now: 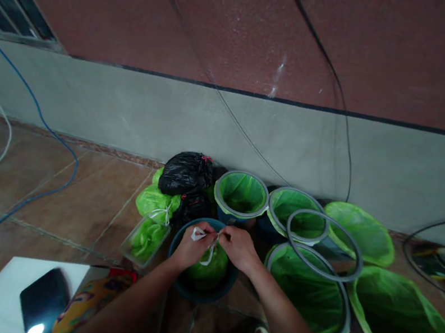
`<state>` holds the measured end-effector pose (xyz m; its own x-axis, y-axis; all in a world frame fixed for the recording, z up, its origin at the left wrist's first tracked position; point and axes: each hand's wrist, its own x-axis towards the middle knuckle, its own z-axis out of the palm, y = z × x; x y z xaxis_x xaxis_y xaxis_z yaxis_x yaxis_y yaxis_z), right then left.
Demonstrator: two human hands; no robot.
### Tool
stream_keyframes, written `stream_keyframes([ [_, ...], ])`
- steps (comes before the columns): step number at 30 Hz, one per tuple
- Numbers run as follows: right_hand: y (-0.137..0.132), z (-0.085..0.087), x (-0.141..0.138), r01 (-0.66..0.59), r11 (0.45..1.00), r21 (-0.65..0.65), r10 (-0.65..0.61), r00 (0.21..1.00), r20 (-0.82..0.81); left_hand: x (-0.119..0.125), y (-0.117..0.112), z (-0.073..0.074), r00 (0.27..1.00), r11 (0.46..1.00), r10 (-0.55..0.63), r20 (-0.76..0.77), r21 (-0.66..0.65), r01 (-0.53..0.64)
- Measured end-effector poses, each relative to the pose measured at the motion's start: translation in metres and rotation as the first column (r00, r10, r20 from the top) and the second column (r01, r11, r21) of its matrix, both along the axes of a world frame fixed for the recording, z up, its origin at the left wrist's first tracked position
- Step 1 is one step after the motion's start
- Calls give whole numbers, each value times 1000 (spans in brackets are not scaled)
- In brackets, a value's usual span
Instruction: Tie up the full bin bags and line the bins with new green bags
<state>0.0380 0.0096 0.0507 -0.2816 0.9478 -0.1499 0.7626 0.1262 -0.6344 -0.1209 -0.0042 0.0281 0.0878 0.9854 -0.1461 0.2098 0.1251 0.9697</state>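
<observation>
A green plastic bag (pixel 204 275) sits inside a dark blue bin (pixel 175 247), its top gathered and closed. Above it, my left hand (pixel 193 244) pinches the white drawstring (pixel 209 255) of this bag, and a loop of it sticks out by the fingers. My right hand (pixel 238 246) is closed on the same drawstring from the other side, fingertips close to those of the left. The exact grip of the fingertips is too small to make out. One loose end of the drawstring hangs down over the bag.
Several bins with green liners, including one with a grey rim (pixel 242 192), stand to the right. A loose grey ring (pixel 324 245) lies across two of them. Tied black bags (pixel 187 173), a tied green bag (pixel 156 201) and a clear container (pixel 144 241) are at left. A blue cable (pixel 47 194) crosses the tiles.
</observation>
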Motion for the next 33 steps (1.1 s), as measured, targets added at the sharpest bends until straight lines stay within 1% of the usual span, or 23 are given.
stream_keyframes([
  [3,0,4,0,-3,998,61,-7,987,162,-4,1,-4,996,998,7,-87,62,-1],
  [7,2,1,4,-15,1000,17,10,966,259,-8,3,-7,991,998,-21,-130,57,28],
  [9,4,-2,6,-8,1000,-15,13,954,300,-8,4,-7,995,999,-3,-96,31,6],
  [13,5,-6,7,-1,1000,-27,9,943,333,-7,4,-4,996,998,43,79,-57,-39],
  [15,6,-6,6,3,1000,-25,5,947,322,-7,3,-1,989,997,49,137,-71,-40],
  [17,7,-6,6,3,999,-37,8,954,301,-8,4,2,988,998,43,146,-60,-35],
  [19,8,-8,8,-15,998,-65,32,961,275,-9,5,2,994,999,24,111,-33,-20],
  [21,7,-12,12,-38,994,-104,65,961,269,-10,7,-1,999,1000,3,51,-21,-2],
  [23,3,-17,15,-75,986,-148,116,950,288,-11,9,-8,998,999,-11,-64,-39,8],
  [24,0,-19,16,-101,980,-169,149,942,302,-12,9,-11,988,998,-26,-155,-52,18],
  [25,-3,-20,17,-128,973,-191,184,931,314,-12,9,-15,962,998,-45,-269,-62,29],
  [26,-6,-21,17,-153,966,-209,216,922,322,-12,8,-17,916,997,-64,-396,-68,41],
  [28,-11,-20,16,-178,958,-226,246,913,325,-12,5,-21,783,995,-98,-614,-87,57],
  [29,-13,-20,15,-179,958,-226,247,913,325,-12,3,-21,720,993,-115,-684,-106,58],
  [30,-14,-19,13,-175,959,-224,242,914,325,-12,0,-21,673,990,-130,-728,-128,53],
  [31,-14,-19,12,-171,960,-221,238,914,327,-11,-3,-20,643,987,-153,-750,-152,57],
  [33,-14,-19,11,-174,960,-220,243,909,339,-9,-9,-19,617,975,-218,-756,-191,111],
])
